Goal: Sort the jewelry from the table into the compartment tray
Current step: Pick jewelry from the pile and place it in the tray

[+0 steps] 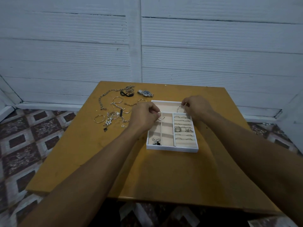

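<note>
Silver chains [102, 99] and loose bangles [99, 119] lie on the tabletop [78, 153], left of the tray [172, 149]. The left grip [144, 115] pinches one hoop [161, 118] over the tray's upper small cells. The right grip [197, 107] pinches a second hoop [180, 108] over the long back cell. Both hoops look thin and springy, so a slack pinch could let one bounce out or roll onto the rings [182, 128] slotted at right.

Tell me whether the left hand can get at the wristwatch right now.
Likely yes. The wristwatch lies on bare table just beyond the left hand, nothing between them. But the hand pinches a thin hoop over the tray, so it should drop that first.
</note>
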